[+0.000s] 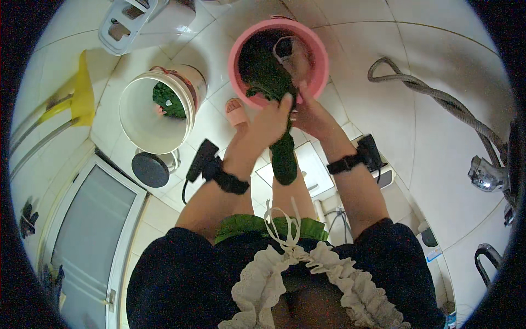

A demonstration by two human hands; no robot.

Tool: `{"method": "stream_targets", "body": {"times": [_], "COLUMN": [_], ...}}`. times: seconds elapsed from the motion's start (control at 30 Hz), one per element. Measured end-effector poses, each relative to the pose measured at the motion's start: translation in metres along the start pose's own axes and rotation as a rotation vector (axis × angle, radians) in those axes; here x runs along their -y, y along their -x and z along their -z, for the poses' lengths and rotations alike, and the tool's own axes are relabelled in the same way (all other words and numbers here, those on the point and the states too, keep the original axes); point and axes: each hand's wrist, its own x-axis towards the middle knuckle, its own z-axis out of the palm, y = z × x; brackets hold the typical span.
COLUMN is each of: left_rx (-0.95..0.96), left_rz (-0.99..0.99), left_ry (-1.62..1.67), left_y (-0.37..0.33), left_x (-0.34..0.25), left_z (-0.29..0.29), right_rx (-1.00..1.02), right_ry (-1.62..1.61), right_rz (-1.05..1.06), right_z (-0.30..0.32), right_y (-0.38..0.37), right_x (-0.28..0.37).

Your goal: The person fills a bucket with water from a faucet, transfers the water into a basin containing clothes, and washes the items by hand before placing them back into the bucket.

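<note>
A dark green cloth (283, 162) is stretched between my hands. Its rounded lower end hangs toward my knees, and its upper part runs up into the pink basin (323, 52). My left hand (271, 118) grips the cloth just below the basin's near rim. Beside it, my right hand (311, 114) is closed around the same cloth, some of its fingers hidden behind the fabric. More dark, wet-looking fabric (257, 57) fills the basin, along with a pale loop of strap (282, 46).
To the left stands a white bucket (131, 118) with green fabric inside, next to a round dark-topped stool (149, 170). A white plastic container (129, 33) is at the far left. A grey hose (427, 85) runs along the right wall. A glazed door (90, 236) lies lower left.
</note>
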Motion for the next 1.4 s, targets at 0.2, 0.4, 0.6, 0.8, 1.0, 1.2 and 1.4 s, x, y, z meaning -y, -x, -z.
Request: {"method": "stream_targets", "body": {"times": [0.2,0.4,0.6,0.8,1.0,1.2,1.4], "left_rx": [-0.172,0.33,-0.054,0.113,-0.3,-0.556,-0.154], "left_rz": [0.33,0.07,0.295,0.394,0.178,0.05,0.383], "left_ry": [1.333,2.281,2.085,1.513,1.036,0.377,0.947], "left_y": [0.004,-0.018,-0.044,-0.067,-0.085,-0.087,-0.054], "left_x": [0.077,0.068,0.03,0.054,0.07,0.087,0.046], "left_z": [-0.056,-0.061,-0.039,-0.039,-0.049,-0.056,-0.028], "right_rx": [-0.069,0.084,-0.113,-0.138,-0.218,-0.132,-0.001], "right_ry": [0.004,-0.276,0.116,1.131,1.757,1.54,0.332], "right_rz": [-0.004,-0.052,0.03,0.465,0.299,0.415,0.293], "right_z": [-0.017,-0.025,-0.038,-0.026,-0.024,-0.027,-0.014], "right_y": [-0.019,0.03,0.059,0.02,-0.012,-0.008,0.006], "right_x": [-0.004,-0.016,-0.018,-0.022,-0.021,-0.026,-0.006]}}
